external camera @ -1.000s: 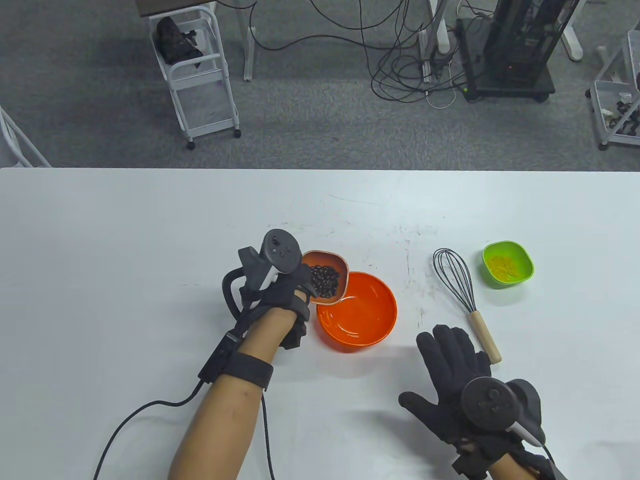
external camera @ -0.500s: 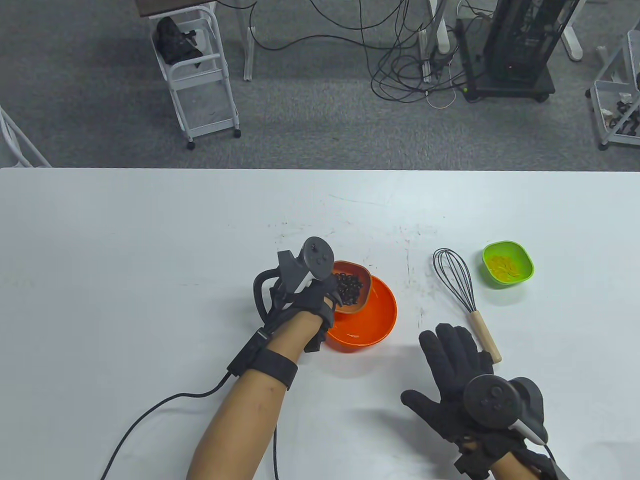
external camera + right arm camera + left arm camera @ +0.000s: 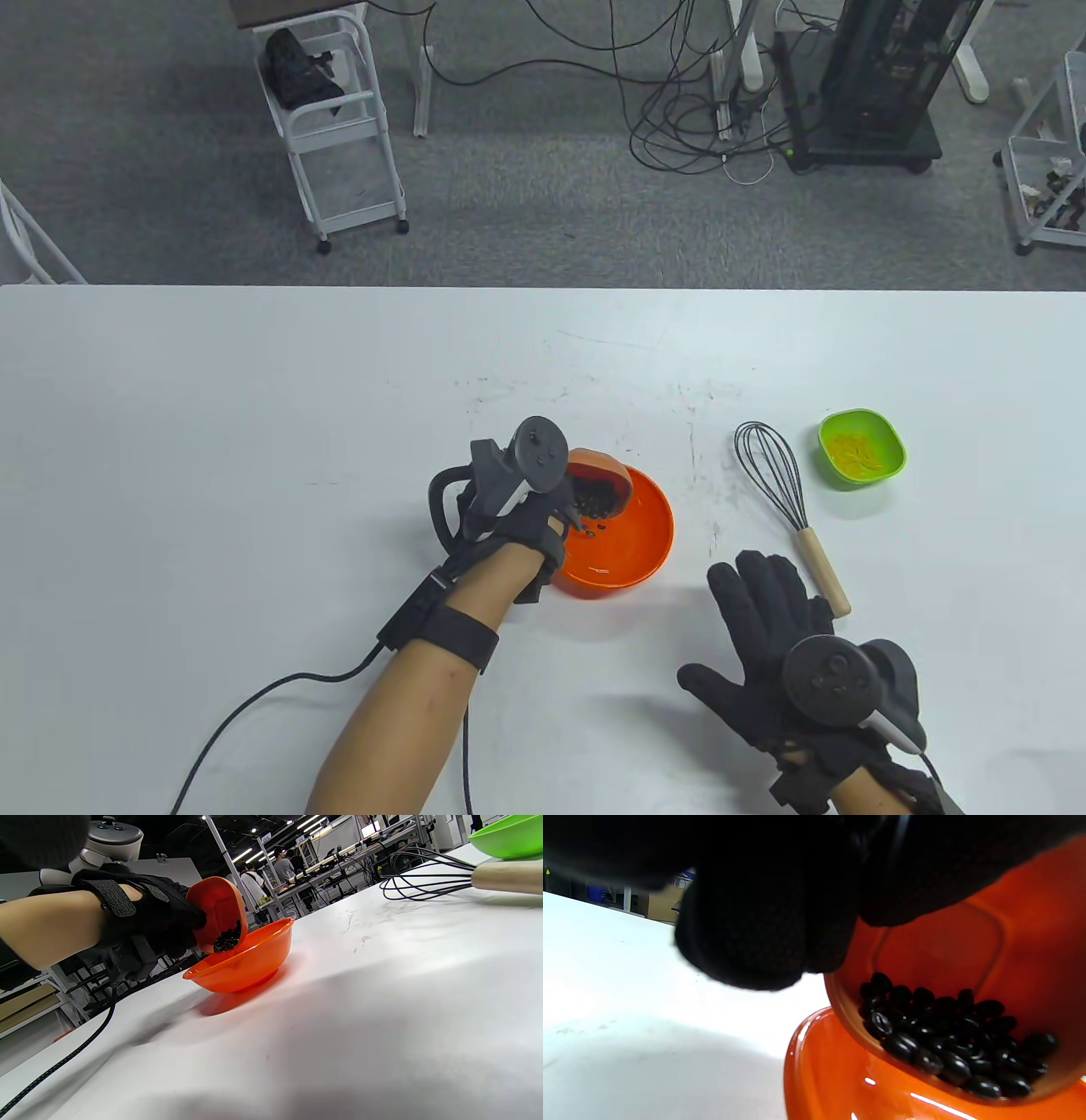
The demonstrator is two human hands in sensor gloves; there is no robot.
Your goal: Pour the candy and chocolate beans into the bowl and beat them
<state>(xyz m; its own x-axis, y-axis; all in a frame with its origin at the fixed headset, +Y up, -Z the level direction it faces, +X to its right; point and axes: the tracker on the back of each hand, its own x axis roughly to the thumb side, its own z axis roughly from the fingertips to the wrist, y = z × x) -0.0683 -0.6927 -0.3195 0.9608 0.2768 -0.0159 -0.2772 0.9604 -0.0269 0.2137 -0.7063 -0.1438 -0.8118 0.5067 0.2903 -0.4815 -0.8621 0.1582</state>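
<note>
1. A white table (image 3: pixel 254 407) is seen from above, with two hands in black sensor gloves coming in from the near edge, each with a dark tracker strapped to its back.
2. The left hand (image 3: pixel 522 531) grips a small orange dish with rounded corners (image 3: pixel 604 480), its fingers curled round the near wall.
3. The small dish is tipped steeply on its side, its mouth facing the large round glossy orange bowl (image 3: pixel 632 543) that sits just right of the hand.
4. The dish's lower lip hangs over the left part of the large bowl's rim; whether the two touch cannot be told.
5. Shiny black chocolate beans (image 3: pixel 950 1043) are heaped against the dish's lower lip in the left wrist view.
6. A few beans (image 3: pixel 594 526) already lie inside the large bowl, below the dish.
7. The right hand (image 3: pixel 768 628) lies flat on the table to the right of the large bowl, fingers straight and spread, holding nothing.
8. A whisk with dark wire loops and a pale wooden handle (image 3: pixel 789 509) lies on the table beyond the right hand, the handle end near its fingertips and apart from them.
9. A small lime-green dish with rounded corners (image 3: pixel 861 447) stands just right of the whisk's wires, holding yellow candy (image 3: pixel 855 452).
10. A black cable (image 3: pixel 254 705) runs from the left wrist across the table to the near edge.
11. Beyond the table, on a grey floor, stand a white wheeled cart (image 3: pixel 339 127) and a black equipment rack (image 3: pixel 882 76) with tangled cables (image 3: pixel 679 110).
</note>
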